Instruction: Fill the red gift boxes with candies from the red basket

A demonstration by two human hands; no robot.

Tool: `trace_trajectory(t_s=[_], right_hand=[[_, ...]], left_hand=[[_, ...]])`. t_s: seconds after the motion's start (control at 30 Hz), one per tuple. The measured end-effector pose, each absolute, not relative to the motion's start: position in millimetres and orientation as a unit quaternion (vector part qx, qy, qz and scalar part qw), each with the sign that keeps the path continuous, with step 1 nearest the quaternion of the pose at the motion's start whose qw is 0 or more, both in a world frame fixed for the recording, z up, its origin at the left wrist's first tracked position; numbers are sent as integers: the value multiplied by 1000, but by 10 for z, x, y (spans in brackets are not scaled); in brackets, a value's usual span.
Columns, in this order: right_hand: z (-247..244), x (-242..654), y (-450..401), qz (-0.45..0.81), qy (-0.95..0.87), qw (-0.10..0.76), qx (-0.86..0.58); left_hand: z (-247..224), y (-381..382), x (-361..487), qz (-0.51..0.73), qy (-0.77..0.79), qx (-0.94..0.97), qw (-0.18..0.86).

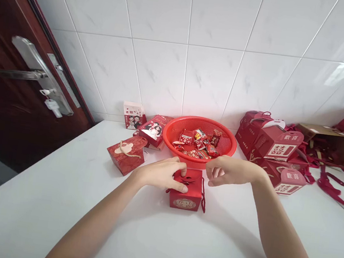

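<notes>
A: And straight to the box: upright on the worktop, dead centre, just this side of the basket!

B: Touching the lid with the left hand, thumb and fingers bent, probably to steady it. Pinching or merely pressing? Impossible to tell from here.

A: And the right hand?

B: Loosely curled, gripping nothing visible, hovering just beside the box, perhaps for easy reach of the lid.

A: Now, materials!

B: Smooth red card, squarish, with curved interlocking flaps on top, a pale emblem in front and a soft cord dangling down the right side.

A: And in the basket?

B: Sweets, in shiny wrappers, likely gathered there to save scattering. Perforated red plastic, round, wide-rimmed.

A: Off left?

B: A wedge-shaped, mottled pack with a coarse rope handle. Off right, stacked cartons, perhaps piled to save room, plus flat dark-red ribbon.
</notes>
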State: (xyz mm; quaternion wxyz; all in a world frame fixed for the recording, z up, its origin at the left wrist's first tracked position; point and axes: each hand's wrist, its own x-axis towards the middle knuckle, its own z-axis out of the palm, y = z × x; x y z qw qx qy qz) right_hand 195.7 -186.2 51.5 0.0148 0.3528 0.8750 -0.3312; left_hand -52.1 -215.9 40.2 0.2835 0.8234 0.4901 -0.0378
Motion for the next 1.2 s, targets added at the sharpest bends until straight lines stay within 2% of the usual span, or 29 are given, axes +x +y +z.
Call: trace_trajectory(t_s=[0.2, 0.33, 0.47, 0.57, 0.63, 0.73, 0.87, 1.0, 1.1, 1.2], right_hand=[[34, 2055, -1723, -443, 852, -2, 278], [-126, 2067, -1751, -491, 820, -62, 288], [-182, 2068, -1779, -642, 697, -160, 275], [-96, 2043, -1838, -680, 628, -275, 259], [23, 2010, -1906, -671, 612, -335, 251], [229, 1937, -2038, -618, 626, -392, 270], [409, 1785, -2209, -528, 670, -404, 330], [408, 1587, -2315, -419, 739, -370, 376], [344, 1471, -2347, -321, 760, -389, 410], [284, 1425, -2352, -275, 748, -412, 441]], left_hand=[[352, -2089, -540, -36, 485, 821, 299], [305, -2036, -550, -22, 478, 824, 302], [291, -2034, -536, 1, 489, 818, 302], [343, -2084, -536, 70, 502, 805, 308], [417, -2142, -554, 151, 485, 791, 342], [562, -2258, -594, 262, 404, 749, 455], [688, -2420, -587, 332, 300, 716, 536], [655, -2514, -471, 346, 245, 722, 547], [589, -2527, -391, 348, 225, 741, 528], [531, -2505, -374, 337, 268, 772, 468]])
